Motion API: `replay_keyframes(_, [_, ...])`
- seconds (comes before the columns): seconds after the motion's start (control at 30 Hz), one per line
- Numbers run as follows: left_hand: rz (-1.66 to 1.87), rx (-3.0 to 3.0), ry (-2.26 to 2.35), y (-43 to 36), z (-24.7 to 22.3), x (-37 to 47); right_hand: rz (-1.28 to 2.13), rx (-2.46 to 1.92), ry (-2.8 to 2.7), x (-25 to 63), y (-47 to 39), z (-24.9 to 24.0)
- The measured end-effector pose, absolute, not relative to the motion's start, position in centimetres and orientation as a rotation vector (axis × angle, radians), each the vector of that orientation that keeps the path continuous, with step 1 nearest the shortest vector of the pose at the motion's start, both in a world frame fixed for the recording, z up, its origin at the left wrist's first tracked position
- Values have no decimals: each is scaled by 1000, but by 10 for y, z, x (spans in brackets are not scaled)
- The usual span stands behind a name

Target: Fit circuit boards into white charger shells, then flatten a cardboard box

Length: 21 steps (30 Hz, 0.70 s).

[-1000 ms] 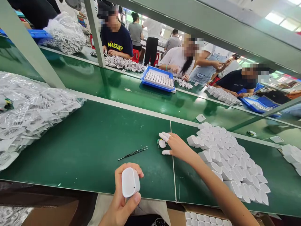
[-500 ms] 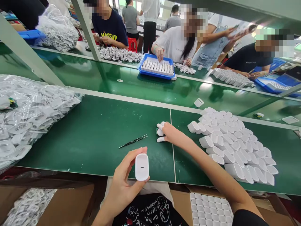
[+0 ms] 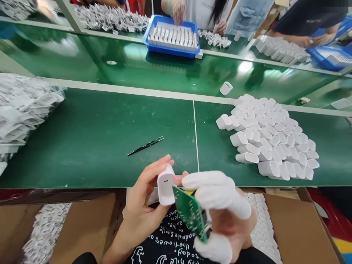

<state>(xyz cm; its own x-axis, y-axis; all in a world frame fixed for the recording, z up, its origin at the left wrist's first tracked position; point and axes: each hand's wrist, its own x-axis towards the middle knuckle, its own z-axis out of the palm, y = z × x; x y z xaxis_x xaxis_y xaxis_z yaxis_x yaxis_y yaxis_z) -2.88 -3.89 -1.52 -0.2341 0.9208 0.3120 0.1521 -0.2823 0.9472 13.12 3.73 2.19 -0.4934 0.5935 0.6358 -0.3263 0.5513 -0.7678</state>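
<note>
My left hand [image 3: 147, 200] is closed round a white charger housing [image 3: 166, 192], its open end facing me and a small slot showing at the bottom inside. My right hand [image 3: 224, 214], with white finger cots on several fingers, grips a green circuit board [image 3: 189, 212] fitted with components. The board's solder side faces left, and its upper corner is right beside the housing's rim; whether they touch I cannot tell. Black tweezers [image 3: 145, 146] lie on the green bench beyond my left hand.
White housings [image 3: 272, 139] stand massed on the right of the bench [image 3: 90, 146]. Bagged white parts [image 3: 24, 106] lie on the left. Cardboard boxes [image 3: 82, 223] hold parts below the edge. Co-workers sit across, one reaching into a blue tray [image 3: 172, 49].
My right hand has come back from the bench toward me, bringing the circuit board beside the housing. My left hand still holds the housing, now tilted. The view has dipped downward.
</note>
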Motion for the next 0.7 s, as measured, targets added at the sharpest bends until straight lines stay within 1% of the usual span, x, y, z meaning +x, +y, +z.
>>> replay_keyframes(0.1, [1510, 1425, 1300, -42, -11, -24, 932, -346, -1822, 126, 22, 18])
replay_keyframes(0.23, [1500, 1451, 1295, -45, -8, -23, 811, -452, -1934, 124, 18, 15])
replay_keyframes(0.4, [1505, 1460, 1322, -47, -7, -23, 798, -503, -1916, 122, 13, 13])
replay_keyframes(0.7, [1477, 1463, 1343, -46, -6, -25, 835, -428, -1900, 119, 13, 8])
